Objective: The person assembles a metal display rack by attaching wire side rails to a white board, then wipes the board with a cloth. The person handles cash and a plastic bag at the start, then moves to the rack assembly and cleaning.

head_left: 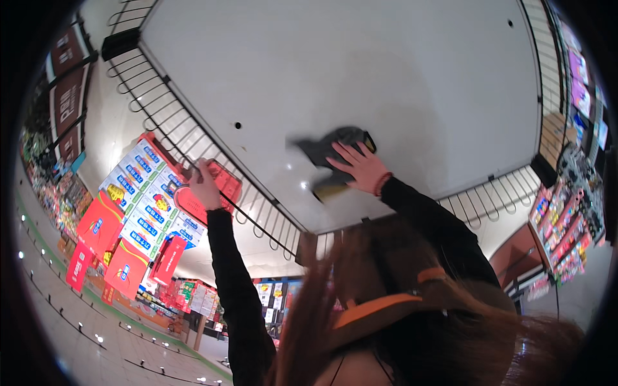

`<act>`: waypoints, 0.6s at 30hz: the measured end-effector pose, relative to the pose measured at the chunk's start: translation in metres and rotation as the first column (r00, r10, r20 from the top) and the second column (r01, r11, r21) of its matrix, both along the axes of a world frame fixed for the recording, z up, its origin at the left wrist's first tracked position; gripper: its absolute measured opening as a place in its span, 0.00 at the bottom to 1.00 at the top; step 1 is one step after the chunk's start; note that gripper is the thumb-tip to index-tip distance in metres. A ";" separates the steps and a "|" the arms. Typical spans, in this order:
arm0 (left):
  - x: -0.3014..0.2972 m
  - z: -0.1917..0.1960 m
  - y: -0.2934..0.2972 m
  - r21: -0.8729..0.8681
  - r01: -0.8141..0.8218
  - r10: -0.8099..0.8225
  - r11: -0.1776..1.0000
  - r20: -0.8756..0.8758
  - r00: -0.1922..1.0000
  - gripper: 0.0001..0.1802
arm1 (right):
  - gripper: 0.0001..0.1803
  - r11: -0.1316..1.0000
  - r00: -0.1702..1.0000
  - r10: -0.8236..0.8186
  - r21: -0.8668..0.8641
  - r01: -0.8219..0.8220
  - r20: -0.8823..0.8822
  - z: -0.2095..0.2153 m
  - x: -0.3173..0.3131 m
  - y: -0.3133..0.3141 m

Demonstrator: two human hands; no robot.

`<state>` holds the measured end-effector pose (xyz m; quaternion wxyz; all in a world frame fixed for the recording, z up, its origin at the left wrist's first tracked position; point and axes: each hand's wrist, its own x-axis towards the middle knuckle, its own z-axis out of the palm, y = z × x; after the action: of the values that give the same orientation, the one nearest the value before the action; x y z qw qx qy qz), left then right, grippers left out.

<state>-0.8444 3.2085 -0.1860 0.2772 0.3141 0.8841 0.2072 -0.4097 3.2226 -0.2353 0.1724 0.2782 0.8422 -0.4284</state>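
Note:
My right hand (362, 168) lies flat with its fingers spread on a dark grey cloth (335, 149) with yellowish edges. The cloth is crumpled, and its left end is smeared by motion. Under it is a broad white panel (444, 83) with a few small dark holes. My left hand (205, 186) is off to the left, closed around the black wire rail (183, 151) along the panel's edge. A red package (225, 179) is just beside that hand, behind the wires.
Stacked boxes and red bags (122, 267) stand outside the rail at left. Black corner pieces (544, 170) join the wire sides. Packed shelves (560, 238) rise at right. Loose hair (309, 283) and an orange strap (380, 309) cover part of the lower view.

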 end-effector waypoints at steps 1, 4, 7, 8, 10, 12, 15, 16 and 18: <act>0.002 -0.001 0.000 -0.019 -0.062 0.063 0.998 0.043 0.997 0.18 | 0.47 1.000 0.986 -0.002 0.009 0.003 -0.168 -0.004 0.012 0.007; 0.007 0.000 0.003 0.043 -0.091 0.088 0.995 0.065 0.994 0.19 | 0.45 0.982 0.919 0.126 0.179 -0.062 -0.374 -0.045 0.035 0.098; 0.012 0.004 0.006 0.078 -0.097 0.093 0.992 0.057 0.994 0.20 | 0.39 0.724 0.920 -0.166 0.589 0.357 -0.354 -0.074 -0.003 0.226; 0.014 0.005 0.007 0.081 -0.085 0.082 0.993 0.035 0.996 0.21 | 0.37 0.579 0.888 -0.288 0.673 0.460 -0.359 -0.079 -0.037 0.269; 0.015 0.008 0.008 0.026 -0.109 0.110 0.994 -0.025 0.994 0.20 | 0.40 0.479 0.817 -0.506 0.697 0.533 -0.277 -0.080 -0.129 0.328; 0.017 0.011 0.010 0.021 -0.026 0.029 0.999 -0.154 0.988 0.19 | 0.40 0.407 0.780 -0.466 0.682 0.607 -0.417 -0.070 -0.213 0.326; 0.017 0.012 0.012 0.037 -0.006 0.012 0.999 -0.177 0.984 0.18 | 0.43 0.837 0.670 -0.356 0.096 0.538 -0.651 -0.048 -0.253 0.216; 0.017 0.011 0.012 0.008 -0.036 0.036 0.999 -0.150 0.988 0.16 | 0.44 0.925 0.592 -0.288 -0.060 0.374 -0.753 -0.040 -0.258 0.174; 0.016 0.009 0.011 0.047 -0.101 0.102 0.994 -0.036 0.994 0.16 | 0.42 0.852 0.966 0.147 0.523 -0.014 -0.212 -0.028 -0.226 0.102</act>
<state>-0.8282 3.2196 -0.1774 0.2420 0.2789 0.8992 0.2348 -0.6360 3.3245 -0.2637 0.0042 0.2236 0.9519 -0.2095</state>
